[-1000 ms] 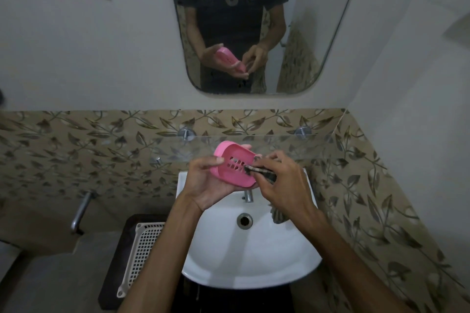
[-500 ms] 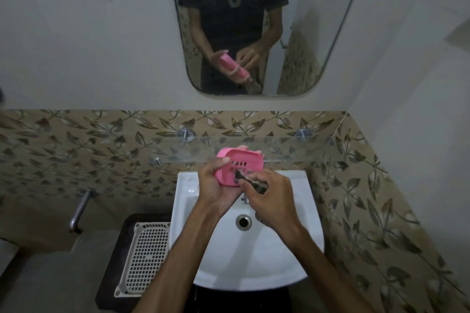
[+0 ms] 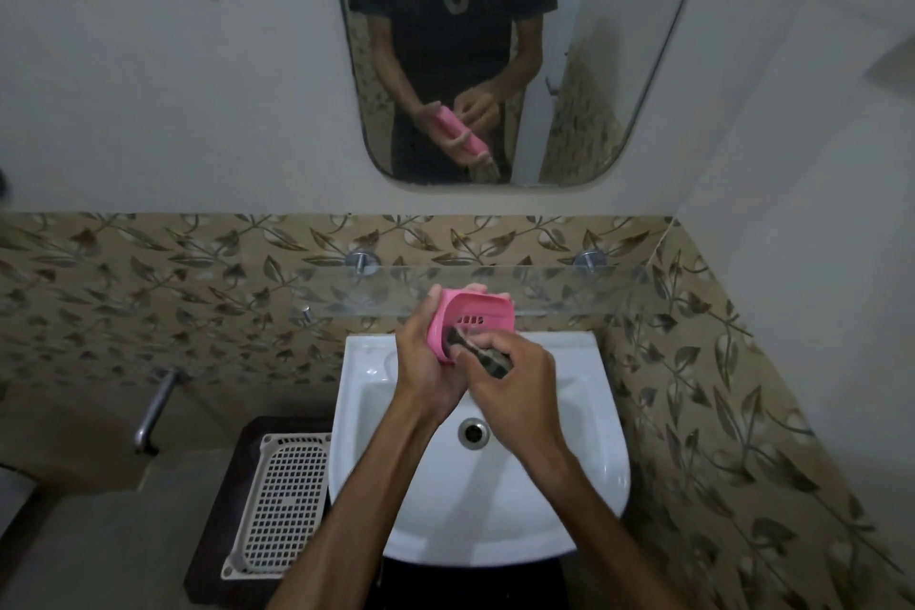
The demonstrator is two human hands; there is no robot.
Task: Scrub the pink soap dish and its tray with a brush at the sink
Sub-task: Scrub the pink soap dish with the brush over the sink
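Note:
Above the back of the white sink (image 3: 584, 485), my left hand (image 3: 426, 362) grips the pink soap dish (image 3: 487, 315) from its left side, tilted so its slotted inside faces me. My right hand (image 3: 515, 386) holds a dark brush (image 3: 478, 352) whose head lies inside the dish at its lower left. The brush handle runs down to the right into my fist. The tap is hidden behind my hands. I cannot tell whether the dish and its tray are together or apart.
A glass shelf (image 3: 569, 287) runs along the leaf-patterned tiles just behind the dish. A mirror (image 3: 569, 64) hangs above it. A white perforated basket (image 3: 282, 505) lies on a dark stand left of the sink. A metal pipe (image 3: 153, 411) sticks out at the left.
The dish has turned more upright and edged right. The brush head has slid from the slots toward the dish's lower left, and my right hand has moved closer to my left.

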